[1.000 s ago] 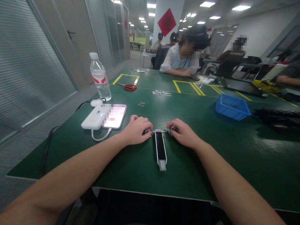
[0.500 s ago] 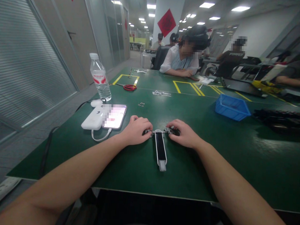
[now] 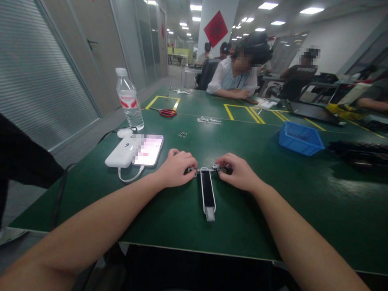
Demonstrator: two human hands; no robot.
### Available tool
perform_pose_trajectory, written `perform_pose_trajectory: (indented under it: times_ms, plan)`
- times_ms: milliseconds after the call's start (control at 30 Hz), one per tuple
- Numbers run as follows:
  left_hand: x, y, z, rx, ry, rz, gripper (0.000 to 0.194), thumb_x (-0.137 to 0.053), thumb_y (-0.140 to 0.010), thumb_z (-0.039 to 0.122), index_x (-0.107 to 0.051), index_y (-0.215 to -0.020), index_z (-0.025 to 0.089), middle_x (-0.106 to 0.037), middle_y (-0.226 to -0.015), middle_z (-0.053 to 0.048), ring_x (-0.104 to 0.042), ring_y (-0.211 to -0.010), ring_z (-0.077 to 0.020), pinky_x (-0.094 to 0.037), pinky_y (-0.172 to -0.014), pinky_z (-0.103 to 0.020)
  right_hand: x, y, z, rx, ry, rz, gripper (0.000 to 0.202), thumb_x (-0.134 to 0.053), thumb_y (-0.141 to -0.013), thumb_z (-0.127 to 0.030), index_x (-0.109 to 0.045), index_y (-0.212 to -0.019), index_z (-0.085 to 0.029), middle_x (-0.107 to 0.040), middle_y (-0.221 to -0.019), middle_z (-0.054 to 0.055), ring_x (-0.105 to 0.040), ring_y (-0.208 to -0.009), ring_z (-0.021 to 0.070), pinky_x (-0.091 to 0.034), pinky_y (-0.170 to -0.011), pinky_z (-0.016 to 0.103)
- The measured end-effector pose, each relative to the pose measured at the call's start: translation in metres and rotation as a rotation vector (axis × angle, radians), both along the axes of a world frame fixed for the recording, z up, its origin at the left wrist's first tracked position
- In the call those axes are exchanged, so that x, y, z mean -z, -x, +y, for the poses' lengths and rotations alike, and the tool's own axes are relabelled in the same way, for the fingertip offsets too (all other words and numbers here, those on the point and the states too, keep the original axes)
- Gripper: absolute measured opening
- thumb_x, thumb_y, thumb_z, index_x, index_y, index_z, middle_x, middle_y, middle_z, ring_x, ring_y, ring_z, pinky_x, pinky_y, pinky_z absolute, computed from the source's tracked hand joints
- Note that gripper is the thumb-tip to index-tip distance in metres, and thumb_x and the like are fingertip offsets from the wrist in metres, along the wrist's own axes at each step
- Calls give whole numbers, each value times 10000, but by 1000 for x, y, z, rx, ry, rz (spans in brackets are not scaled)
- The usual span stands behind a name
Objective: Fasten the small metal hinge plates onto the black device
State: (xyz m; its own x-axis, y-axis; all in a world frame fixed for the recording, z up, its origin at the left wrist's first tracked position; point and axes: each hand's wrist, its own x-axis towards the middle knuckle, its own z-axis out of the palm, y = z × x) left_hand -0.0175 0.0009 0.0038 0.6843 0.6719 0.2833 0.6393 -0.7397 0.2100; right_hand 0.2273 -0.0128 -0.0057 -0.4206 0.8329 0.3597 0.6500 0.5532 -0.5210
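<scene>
A narrow, white-framed piece with a black face (image 3: pixel 207 190) lies on the green table (image 3: pixel 166 221), pointing toward me, with a grey tab (image 3: pixel 210 214) at its near end. A thin metal crossbar runs across its far end. At the left end of that bar, my left hand (image 3: pixel 178 168) is closed around a small dark and silver part, mostly covered by the fingers. My right hand (image 3: pixel 239 172) pinches a similar silver and dark part (image 3: pixel 217 167) at the other end. Both hands rest on the table.
Left of my hands are a phone (image 3: pixel 152 150), a white power bank (image 3: pixel 120 153) and a water bottle (image 3: pixel 131 103). Farther off lie red scissors (image 3: pixel 167 113), small metal bits (image 3: pixel 182 135) and a blue bin (image 3: pixel 300 140). A person (image 3: pixel 236 77) sits across the table.
A dark shape, seemingly clothing, has come into view at the left edge. My hands and the black-faced piece have stayed almost still.
</scene>
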Motion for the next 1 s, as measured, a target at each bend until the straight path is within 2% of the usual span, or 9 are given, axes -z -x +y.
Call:
perform_pose_trajectory:
  times_ms: [567,1000]
  plan:
    - [1,1,1,-8,0,5,125,-489,-829,281,-578,-856,198,-607,-894,-17,-531,-893,-199,-234,-859,-405,-2,3,-1,21,53,117,244,-590,-670,-165,-623,-911,-181,-566,-882,41,-558,-745,143,-488,-632,285]
    - [1,1,1,3,-5,7,115,-496,-825,272,-579,-846,196,-599,-887,-14,-526,-898,-196,-231,-851,-396,-1,4,-2,32,56,128,233,-609,-678,-177,-630,-910,-169,-561,-910,45,-549,-721,129,-498,-625,281]
